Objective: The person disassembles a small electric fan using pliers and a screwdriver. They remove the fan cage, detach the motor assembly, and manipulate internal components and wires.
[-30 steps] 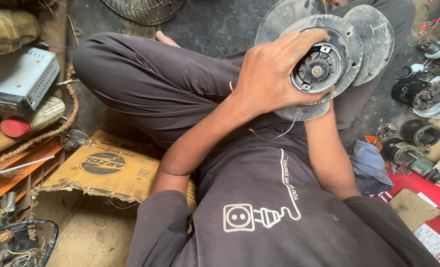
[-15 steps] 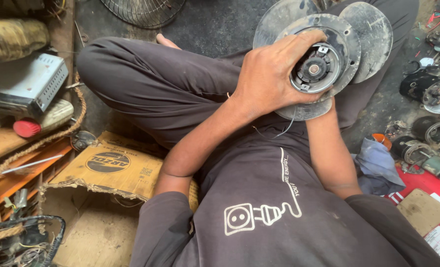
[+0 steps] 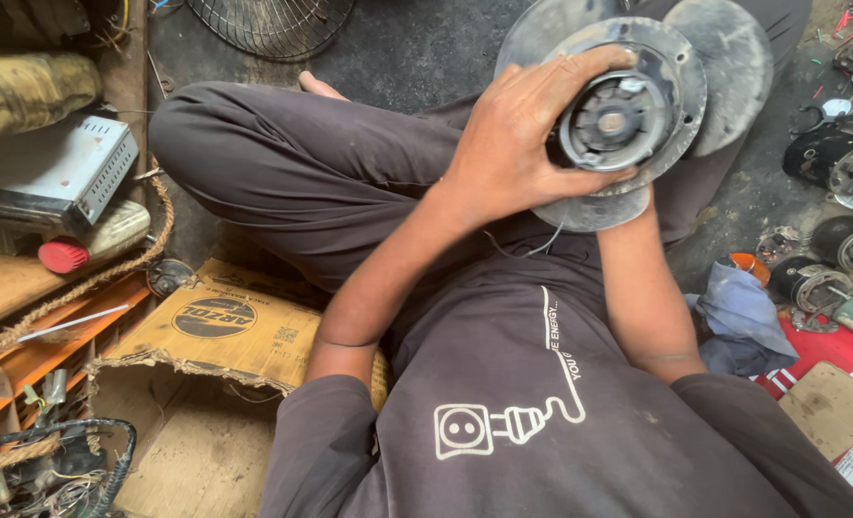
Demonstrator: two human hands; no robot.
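Note:
I sit cross-legged in dark trousers and a dark shirt. My left hand [image 3: 508, 144] grips a dusty grey fan assembly [image 3: 671, 91] held above my lap, fingers curled over the rim of its round metal plate and thumb under it. A ribbed motor hub [image 3: 614, 120] sits at the plate's centre, and pale fan blades [image 3: 729, 62] stick out behind it. My right forearm [image 3: 638, 288] rises to the underside of the assembly. My right hand is hidden behind the plate. A thin wire [image 3: 527, 249] hangs below the assembly.
A wire fan guard [image 3: 268, 24] lies on the dark floor ahead. On the left are a metal box [image 3: 52, 177], a red-capped bottle [image 3: 91, 245], rope, an orange shelf and torn cardboard [image 3: 220, 326]. Motor parts [image 3: 839, 158], a blue cloth [image 3: 738, 312] and red sheets lie on the right.
The fan assembly has turned slightly in my left hand, and my fingers have shifted a little on its rim. My arms stay where they were.

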